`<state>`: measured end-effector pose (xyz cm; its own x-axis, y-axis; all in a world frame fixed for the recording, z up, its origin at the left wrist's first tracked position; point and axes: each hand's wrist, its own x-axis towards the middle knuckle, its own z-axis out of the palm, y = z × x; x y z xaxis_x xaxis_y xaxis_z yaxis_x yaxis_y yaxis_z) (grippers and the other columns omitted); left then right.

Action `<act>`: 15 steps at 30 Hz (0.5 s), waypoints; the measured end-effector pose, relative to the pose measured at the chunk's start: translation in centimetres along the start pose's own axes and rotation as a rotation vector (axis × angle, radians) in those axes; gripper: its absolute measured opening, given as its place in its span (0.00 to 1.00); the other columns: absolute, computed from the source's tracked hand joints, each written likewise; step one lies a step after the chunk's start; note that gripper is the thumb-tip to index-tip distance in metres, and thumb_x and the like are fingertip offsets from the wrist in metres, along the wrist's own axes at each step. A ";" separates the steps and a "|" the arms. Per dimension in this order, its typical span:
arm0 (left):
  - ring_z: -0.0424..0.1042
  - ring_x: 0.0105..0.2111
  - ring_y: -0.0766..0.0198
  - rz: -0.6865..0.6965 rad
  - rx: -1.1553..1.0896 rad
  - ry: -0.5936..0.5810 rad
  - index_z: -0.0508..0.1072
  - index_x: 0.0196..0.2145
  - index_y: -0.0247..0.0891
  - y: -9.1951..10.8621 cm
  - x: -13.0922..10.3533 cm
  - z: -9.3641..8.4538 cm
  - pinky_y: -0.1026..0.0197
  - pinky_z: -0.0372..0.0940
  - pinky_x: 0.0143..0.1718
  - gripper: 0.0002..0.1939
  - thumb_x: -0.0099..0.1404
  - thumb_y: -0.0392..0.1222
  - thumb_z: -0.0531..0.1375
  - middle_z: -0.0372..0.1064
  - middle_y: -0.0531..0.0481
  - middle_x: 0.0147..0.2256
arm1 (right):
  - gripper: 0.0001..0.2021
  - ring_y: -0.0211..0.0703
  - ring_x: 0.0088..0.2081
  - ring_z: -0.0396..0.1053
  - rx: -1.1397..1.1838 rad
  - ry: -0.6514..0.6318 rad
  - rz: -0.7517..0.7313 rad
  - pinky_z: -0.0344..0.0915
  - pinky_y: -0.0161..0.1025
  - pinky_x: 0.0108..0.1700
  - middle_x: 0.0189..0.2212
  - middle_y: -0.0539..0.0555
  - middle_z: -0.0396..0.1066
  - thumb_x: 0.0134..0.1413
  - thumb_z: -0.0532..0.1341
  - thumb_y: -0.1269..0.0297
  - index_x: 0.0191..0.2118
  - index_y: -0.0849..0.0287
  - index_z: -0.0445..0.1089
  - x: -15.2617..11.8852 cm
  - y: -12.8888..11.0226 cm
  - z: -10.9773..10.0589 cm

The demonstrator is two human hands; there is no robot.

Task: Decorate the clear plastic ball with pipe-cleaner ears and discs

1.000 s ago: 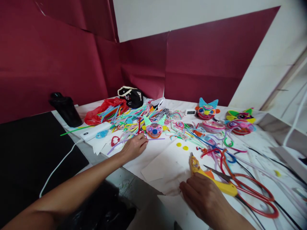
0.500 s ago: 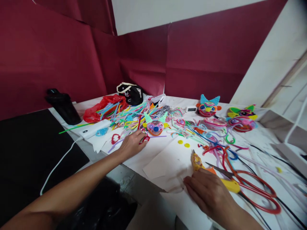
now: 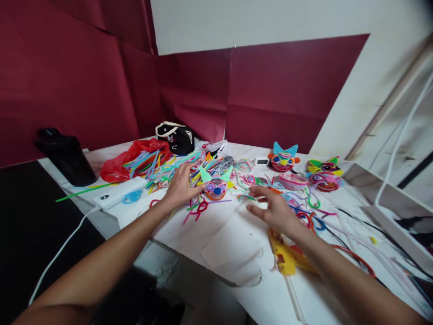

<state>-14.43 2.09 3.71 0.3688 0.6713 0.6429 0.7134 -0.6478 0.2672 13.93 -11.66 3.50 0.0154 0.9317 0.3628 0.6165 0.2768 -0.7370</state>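
Observation:
A small animal face made of pipe cleaners (image 3: pixel 216 190), with mint-green ears, purple eyes and a blue nose, sits upright on the table. My left hand (image 3: pixel 179 186) is just left of it, thumb stretched toward its side and fingers apart over the pipe cleaner pile. To its right, my right hand (image 3: pixel 272 208) hovers with spread fingers and nothing in them. Below my right hand lies a yellow glue gun (image 3: pixel 287 262), partly hidden by my forearm. Red bent pipe cleaner pieces (image 3: pixel 202 206) rest in front of the face.
Loose pipe cleaners (image 3: pixel 158 174) spill from a red plastic bag (image 3: pixel 117 163). A white power bank-like box (image 3: pixel 120 192) and black bottle (image 3: pixel 69 158) stand left. Finished faces (image 3: pixel 283 158) and a small digital clock (image 3: pixel 261 161) are at the back. White paper sheets (image 3: pixel 230 241) lie in front.
My right hand has left the glue gun and moved up and left toward the face. My left hand has risen from the red pieces to the face's left side. The view has shifted slightly.

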 end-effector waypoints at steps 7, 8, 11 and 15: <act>0.62 0.60 0.44 -0.138 -0.083 -0.245 0.65 0.59 0.36 -1.7 0.8 0.0 0.49 0.61 0.60 0.45 0.47 0.59 0.69 0.53 0.39 0.63 | 0.47 0.55 0.60 0.65 0.078 -0.093 0.060 0.62 0.54 0.60 0.60 0.65 0.66 0.36 0.74 0.66 0.65 0.58 0.55 6.8 3.1 4.3; 0.63 0.59 0.44 -0.127 -0.075 -0.291 0.65 0.59 0.36 -2.0 0.8 0.2 0.48 0.61 0.59 0.46 0.46 0.58 0.69 0.54 0.40 0.63 | 0.50 0.55 0.61 0.63 0.086 -0.108 0.062 0.61 0.54 0.61 0.61 0.65 0.64 0.35 0.75 0.65 0.66 0.58 0.54 7.2 3.3 4.7; 0.62 0.60 0.42 -0.082 -0.024 -0.385 0.66 0.59 0.38 -2.4 0.8 0.9 0.46 0.61 0.59 0.45 0.45 0.57 0.69 0.56 0.41 0.63 | 0.53 0.57 0.62 0.62 0.100 -0.141 0.069 0.59 0.55 0.62 0.62 0.64 0.63 0.32 0.76 0.66 0.67 0.55 0.52 8.1 3.7 5.7; 0.62 0.60 0.40 -0.067 -0.048 -0.449 0.71 0.54 0.36 -2.8 1.2 2.0 0.48 0.61 0.59 0.42 0.42 0.56 0.70 0.57 0.39 0.62 | 0.52 0.61 0.63 0.60 0.094 -0.154 0.081 0.58 0.59 0.62 0.62 0.60 0.64 0.30 0.76 0.66 0.66 0.49 0.55 8.7 3.9 6.5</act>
<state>-14.82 5.40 2.33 0.5519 0.7951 0.2514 0.7202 -0.6064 0.3370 11.35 -0.93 0.01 -0.0634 0.9748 0.2137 0.5421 0.2135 -0.8128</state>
